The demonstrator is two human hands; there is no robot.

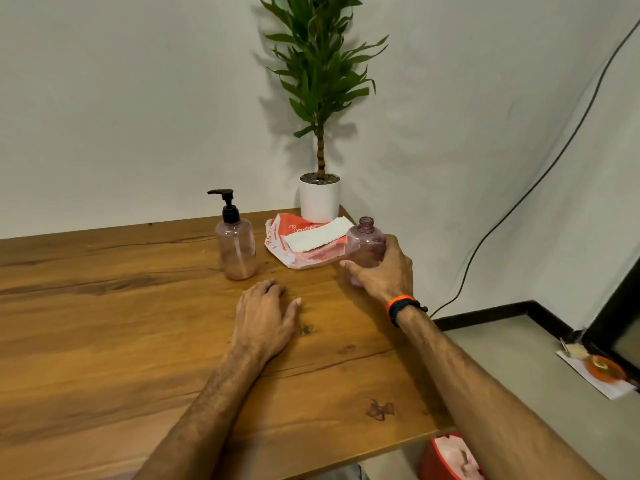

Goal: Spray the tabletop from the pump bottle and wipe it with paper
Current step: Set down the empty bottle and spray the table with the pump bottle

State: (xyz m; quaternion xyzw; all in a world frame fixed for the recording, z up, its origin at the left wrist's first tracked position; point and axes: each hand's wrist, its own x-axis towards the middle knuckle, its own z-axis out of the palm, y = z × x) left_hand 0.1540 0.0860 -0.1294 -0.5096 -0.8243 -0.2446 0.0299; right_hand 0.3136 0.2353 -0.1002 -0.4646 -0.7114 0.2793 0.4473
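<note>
A pinkish clear pump bottle (236, 245) with a black pump head stands upright on the wooden tabletop (104, 323), a little beyond my left hand. My left hand (265, 318) rests flat on the wood, fingers apart, holding nothing. My right hand (382, 271) is wrapped around a second pinkish bottle (365, 242) that has no cap and stands near the table's right edge. Between the two bottles lies an orange and white paper packet (294, 251) with a white sheet of paper (317, 235) on top.
A tall plant in a white pot (319, 199) stands in the table's back right corner against the wall. A black cable (519, 202) runs down the right wall. A red bin (450, 459) sits on the floor below the table's right edge.
</note>
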